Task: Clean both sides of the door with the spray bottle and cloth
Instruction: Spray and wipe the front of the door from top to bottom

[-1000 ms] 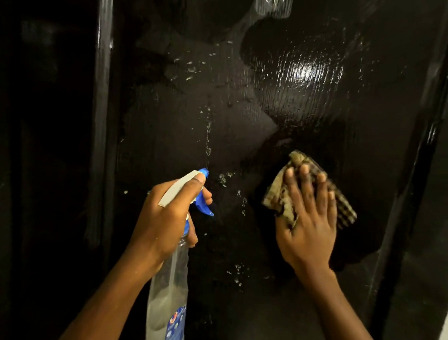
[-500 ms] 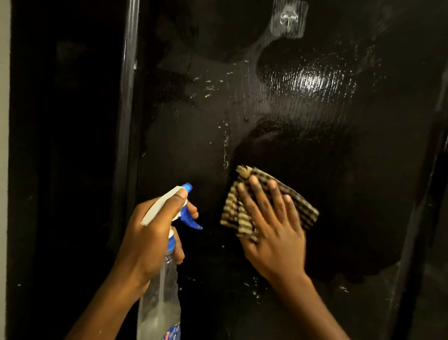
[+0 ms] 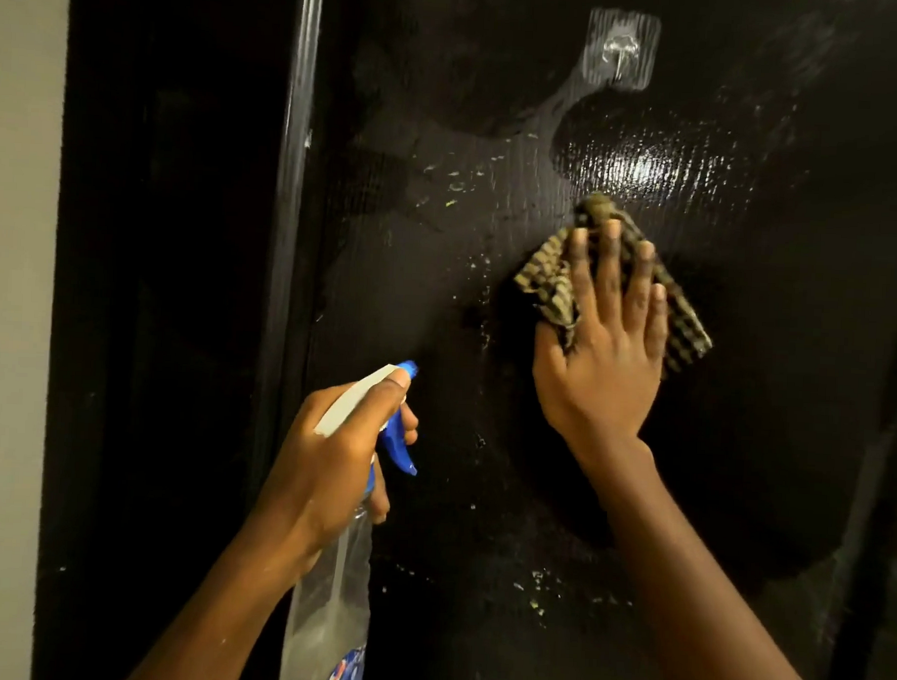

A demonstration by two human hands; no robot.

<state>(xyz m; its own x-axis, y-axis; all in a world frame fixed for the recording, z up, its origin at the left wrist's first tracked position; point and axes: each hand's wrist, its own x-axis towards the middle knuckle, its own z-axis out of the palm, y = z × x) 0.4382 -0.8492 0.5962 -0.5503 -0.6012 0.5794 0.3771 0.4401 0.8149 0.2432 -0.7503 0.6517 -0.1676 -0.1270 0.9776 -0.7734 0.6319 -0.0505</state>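
Under the right hand (image 3: 602, 367), a checked cloth (image 3: 686, 324) is pressed flat against the black door (image 3: 771, 431). Half a second ago this hand and cloth sat lower, close beside the left hand (image 3: 328, 458). They now lie up and away from it, the cloth's top corner touching the lower edge of the glossy wet patch (image 3: 644, 163) just above the fingertips. The shift reads as one pass of a side-to-side wipe working upward, so this face of the door is judged partly cleaned. Pale flecks (image 3: 536, 582) remain below the right wrist and above the left hand, and the other face is not in view.

Right hand: fingers straight and slightly spread, palm bearing on the cloth, forearm rising from the lower right.

Left hand: curled round the neck of the spray bottle (image 3: 329, 607), index finger laid along the top of its white-and-blue head, nozzle aimed at the door but apart from it. Whether the trigger is being squeezed cannot be told. The bottle hangs upright below that hand.

A clear stick-on hook (image 3: 622, 52) sits well above the right hand, beyond the wet patch.
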